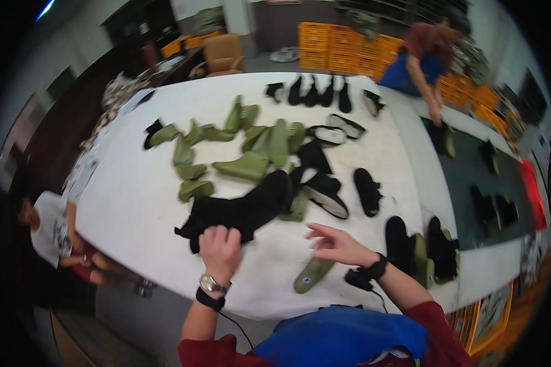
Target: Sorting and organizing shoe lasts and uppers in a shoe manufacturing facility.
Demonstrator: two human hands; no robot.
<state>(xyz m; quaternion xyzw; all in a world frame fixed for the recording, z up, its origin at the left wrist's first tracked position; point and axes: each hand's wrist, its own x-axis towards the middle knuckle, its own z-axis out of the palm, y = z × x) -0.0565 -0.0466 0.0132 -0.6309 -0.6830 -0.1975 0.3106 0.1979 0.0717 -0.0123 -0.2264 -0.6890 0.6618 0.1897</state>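
Observation:
My left hand [220,251] is closed on the top edge of a black boot [245,205]. The boot lies on its side at a slant, its toe pointing away to the right. My right hand [340,246] is empty, with thumb and fingers apart. Just below it on the table is a green shoe last [314,275]. Beyond the boot lie several more green shoe lasts [245,165] in a loose heap. A black shoe with a pale sole [326,194] rests on its side near the boot's toe, and another black shoe [367,191] stands to its right.
Several black shoes [327,92] line the far edge of the white table [128,177]. Black boots with green lasts [442,251] stand at the near right. A co-worker [425,55] handles a shoe over a green mat [471,171]. Another person [55,226] sits at left. Orange crates [327,46] are stacked behind.

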